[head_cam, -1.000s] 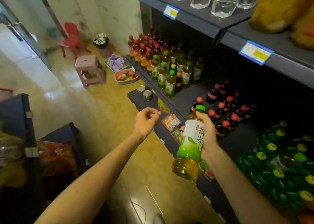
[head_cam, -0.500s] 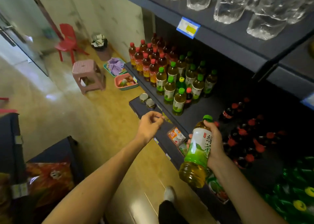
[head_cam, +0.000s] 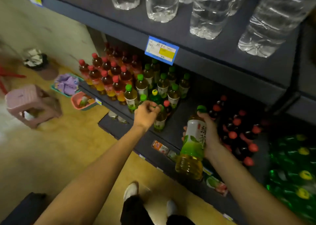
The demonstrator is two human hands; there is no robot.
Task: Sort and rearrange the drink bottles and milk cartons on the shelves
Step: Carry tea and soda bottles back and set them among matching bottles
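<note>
While we look down past both forearms, the floor at far left carries a pink stool [head_cam: 25, 101], and beyond it sit a teal basket [head_cam: 67, 85] with purple cloth and a pink basket [head_cam: 82, 101]. On the middle shelf [head_cam: 177, 127], red-capped tea bottles [head_cam: 106, 78] stand in rows at the left end, and green-capped tea bottles [head_cam: 162, 83] stand just to their right, with one yellow-capped bottle [head_cam: 155, 95] among them. Our left hand [head_cam: 147, 114] reaches over the front of that green group; its grip is curled around the neck of a green tea bottle [head_cam: 160, 122] standing on the shelf, though motion blur makes the exact contact hard to read. Our right hand [head_cam: 209, 134] holds a second, larger green tea bottle [head_cam: 193, 146] in front of the shelf edge, fingers wrapped round its label, the bottle tilted with its green cap toward the shelf. Behind it stand dark bottles with red caps [head_cam: 239, 130], and at far right green bottles with yellow caps [head_cam: 294, 170]. Clear water bottles [head_cam: 160, 2] line the upper shelf above a blue price tag [head_cam: 161, 49].
</note>
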